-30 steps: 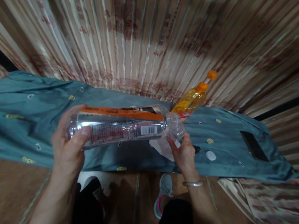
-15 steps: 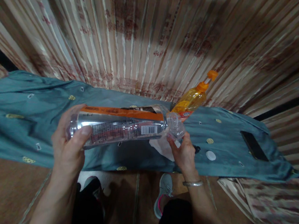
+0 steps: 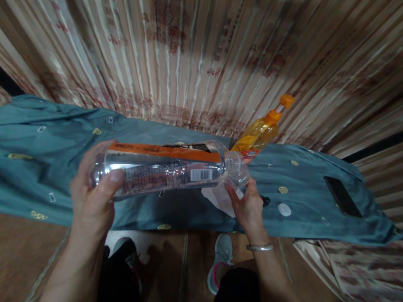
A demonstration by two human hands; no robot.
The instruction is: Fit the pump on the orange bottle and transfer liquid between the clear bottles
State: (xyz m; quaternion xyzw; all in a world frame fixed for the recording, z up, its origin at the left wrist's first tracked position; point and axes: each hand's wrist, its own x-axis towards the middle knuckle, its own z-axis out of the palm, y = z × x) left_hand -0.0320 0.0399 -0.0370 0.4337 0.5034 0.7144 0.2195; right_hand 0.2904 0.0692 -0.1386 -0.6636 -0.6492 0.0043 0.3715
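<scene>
The left hand (image 3: 93, 208) is clamped around the base of a clear bottle (image 3: 160, 170), its thumb across the near side. The right hand (image 3: 249, 209) closes its fingertips on the bottle's neck; a silver bracelet (image 3: 260, 247) circles that wrist. The two hands are well apart, with the bottle lying sideways between them above a teal cloth (image 3: 50, 163), its orange-banded label and barcode showing. A white tissue (image 3: 219, 199) lies below the neck. Just behind the neck stands an orange pump bottle (image 3: 255, 139). Right of the right hand lie a white disc (image 3: 284, 209) and, farther along, a dark phone (image 3: 342, 196). A striped curtain (image 3: 203, 44) hangs behind.
</scene>
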